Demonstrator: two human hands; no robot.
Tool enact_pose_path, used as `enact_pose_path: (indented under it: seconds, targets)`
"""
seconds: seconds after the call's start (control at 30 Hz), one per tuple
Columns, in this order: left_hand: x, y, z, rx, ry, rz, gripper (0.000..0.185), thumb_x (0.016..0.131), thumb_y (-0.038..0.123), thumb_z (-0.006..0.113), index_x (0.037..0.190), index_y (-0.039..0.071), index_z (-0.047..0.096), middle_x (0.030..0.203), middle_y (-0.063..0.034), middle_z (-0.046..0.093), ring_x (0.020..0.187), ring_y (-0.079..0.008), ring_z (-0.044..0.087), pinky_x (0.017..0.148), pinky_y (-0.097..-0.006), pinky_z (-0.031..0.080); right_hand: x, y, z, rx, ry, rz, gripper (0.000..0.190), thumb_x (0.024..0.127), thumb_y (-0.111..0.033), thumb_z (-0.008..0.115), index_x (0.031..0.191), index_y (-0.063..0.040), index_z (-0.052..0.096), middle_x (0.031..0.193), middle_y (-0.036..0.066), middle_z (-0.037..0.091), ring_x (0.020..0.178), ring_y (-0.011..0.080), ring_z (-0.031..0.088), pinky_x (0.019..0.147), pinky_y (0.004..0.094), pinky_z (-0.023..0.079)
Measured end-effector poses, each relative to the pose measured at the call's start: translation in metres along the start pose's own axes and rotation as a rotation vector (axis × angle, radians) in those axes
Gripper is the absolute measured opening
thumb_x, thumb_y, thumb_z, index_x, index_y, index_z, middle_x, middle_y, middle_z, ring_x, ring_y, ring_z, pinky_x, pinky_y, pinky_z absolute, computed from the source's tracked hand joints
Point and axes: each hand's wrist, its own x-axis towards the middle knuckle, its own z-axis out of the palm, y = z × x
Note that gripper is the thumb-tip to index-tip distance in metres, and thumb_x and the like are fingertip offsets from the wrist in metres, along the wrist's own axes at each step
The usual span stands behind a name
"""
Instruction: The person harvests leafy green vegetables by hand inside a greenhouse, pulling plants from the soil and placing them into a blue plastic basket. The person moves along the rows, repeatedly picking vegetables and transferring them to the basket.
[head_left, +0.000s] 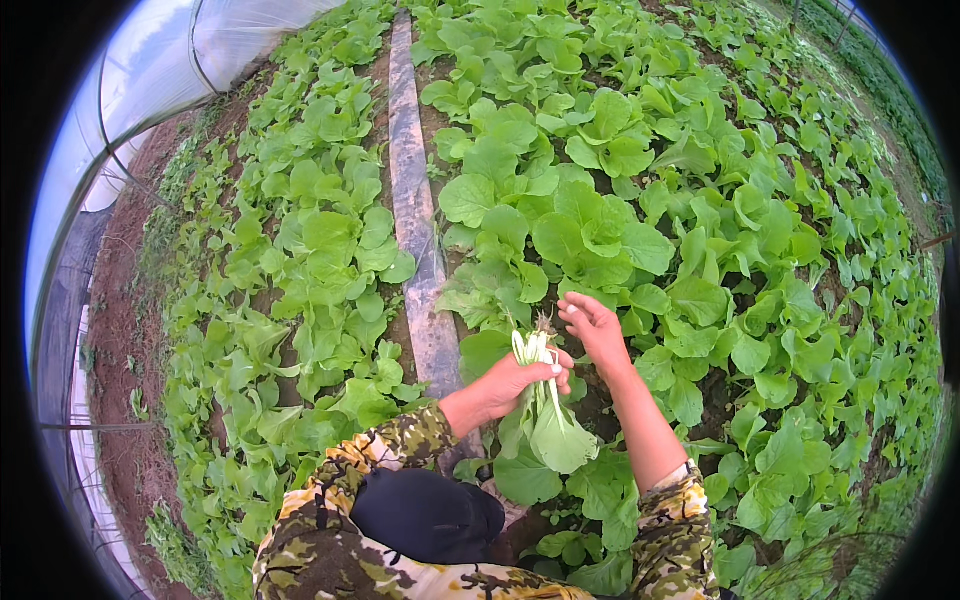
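My left hand (517, 381) is closed around a small bunch of pulled leafy greens (564, 439). The pale stems and thin roots point up and away from me, and the broad green leaves hang down toward my knees. Just right of the root end, my right hand (596, 330) is raised with its fingers slightly curled and apart, and I see nothing in it. Its fingertips are close to the roots (544, 324), though they seem not to touch them. Behind both hands stand large leafy green plants (570, 232) rooted in the soil.
A long, narrow, dirt-stained strip (420, 202) runs between the planted rows, left of my hands. Dense leafy greens (322, 232) grow on its other side. At the far left, a plastic-film greenhouse wall (150, 75) on curved poles borders bare brown soil (124, 300).
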Motion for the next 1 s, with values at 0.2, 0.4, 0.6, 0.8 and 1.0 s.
enact_pose_path:
  seconds: [0.2, 0.4, 0.6, 0.8, 1.0]
  targets:
    - [0.005, -0.014, 0.039, 0.324, -0.237, -0.027, 0.022, 0.087, 0.016, 0.056, 0.104, 0.002, 0.053, 0.099, -0.0106, 0.063, 0.094, -0.0182, 0.06, 0.085, -0.03, 0.045, -0.033, -0.001, -0.055, -0.121, 0.043, -0.144, 0.028, 0.09, -0.015, 0.05, 0.114, -0.001, 0.054, 0.106, 0.008, 0.062, 0.092, 0.0119, 0.059, 0.079, 0.0242, 0.046]
    - [-0.008, -0.037, 0.058, 0.377, -0.198, -0.255, 0.023, 0.088, 0.015, 0.057, 0.107, 0.004, 0.052, 0.082, -0.0024, 0.06, 0.079, -0.0103, 0.057, 0.073, -0.0263, 0.046, -0.079, -0.018, -0.1, -0.035, 0.041, 0.006, 0.029, 0.091, -0.016, 0.048, 0.117, -0.002, 0.053, 0.105, 0.008, 0.063, 0.091, 0.0136, 0.06, 0.075, 0.0253, 0.046]
    - [-0.029, -0.053, 0.057, 0.453, -0.119, -0.35, 0.033, 0.083, 0.014, 0.063, 0.11, 0.002, 0.051, 0.085, -0.0009, 0.059, 0.079, -0.0091, 0.056, 0.073, -0.025, 0.046, -0.144, -0.019, -0.107, -0.094, 0.158, 0.147, 0.027, 0.092, -0.015, 0.048, 0.115, -0.002, 0.054, 0.104, 0.008, 0.063, 0.089, 0.0136, 0.06, 0.076, 0.0255, 0.046]
    - [-0.083, 0.001, 0.062, 0.455, 0.068, -0.316, 0.018, 0.086, 0.015, 0.058, 0.101, 0.004, 0.058, 0.096, -0.0049, 0.062, 0.089, -0.0115, 0.057, 0.08, -0.0284, 0.045, -0.254, -0.027, -0.068, -0.141, 0.189, 0.431, 0.024, 0.092, -0.01, 0.047, 0.113, 0.0, 0.054, 0.1, 0.006, 0.063, 0.085, 0.0111, 0.059, 0.075, 0.0241, 0.046]
    - [-0.174, 0.094, 0.077, 0.286, 0.159, -0.276, 0.02, 0.089, 0.015, 0.056, 0.104, 0.003, 0.054, 0.086, -0.0046, 0.063, 0.086, -0.0133, 0.058, 0.08, -0.0291, 0.045, -0.366, -0.112, 0.001, -0.133, 0.073, 0.658, 0.022, 0.09, -0.003, 0.046, 0.109, 0.004, 0.054, 0.097, 0.01, 0.062, 0.083, 0.0134, 0.06, 0.075, 0.0247, 0.048]
